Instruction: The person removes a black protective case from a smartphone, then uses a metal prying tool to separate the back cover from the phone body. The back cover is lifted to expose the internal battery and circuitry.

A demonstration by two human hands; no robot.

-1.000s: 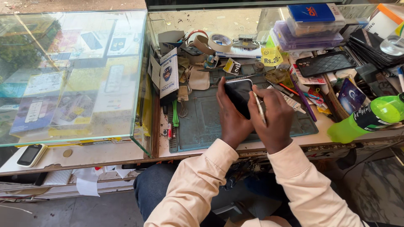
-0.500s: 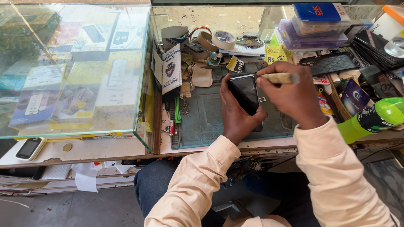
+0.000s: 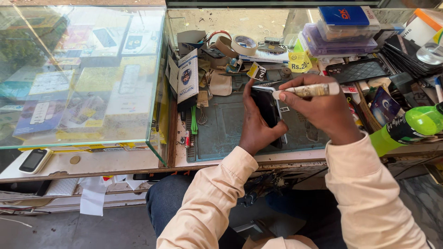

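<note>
left hand [image 3: 255, 127]: clamped round the dark phone [image 3: 266, 107], tilted up over the mat [image 3: 230, 133] so its top edge faces the tool
right hand [image 3: 325, 108]: fingers pinched on the white tube [image 3: 307, 91], tip at phone's top corner

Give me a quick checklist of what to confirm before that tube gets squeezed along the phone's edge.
1. Phone held steady in the left hand: ok.
2. Right hand grip on the white tube: ok.
3. Tube tip meets the phone's top edge: ok, it looks to be touching.
4. Tube cap off: cannot tell.
5. Grey work mat lies under the phone: ok.
6. Green bottle stands apart from the right elbow: not ok, it lies close beside the sleeve.
</note>
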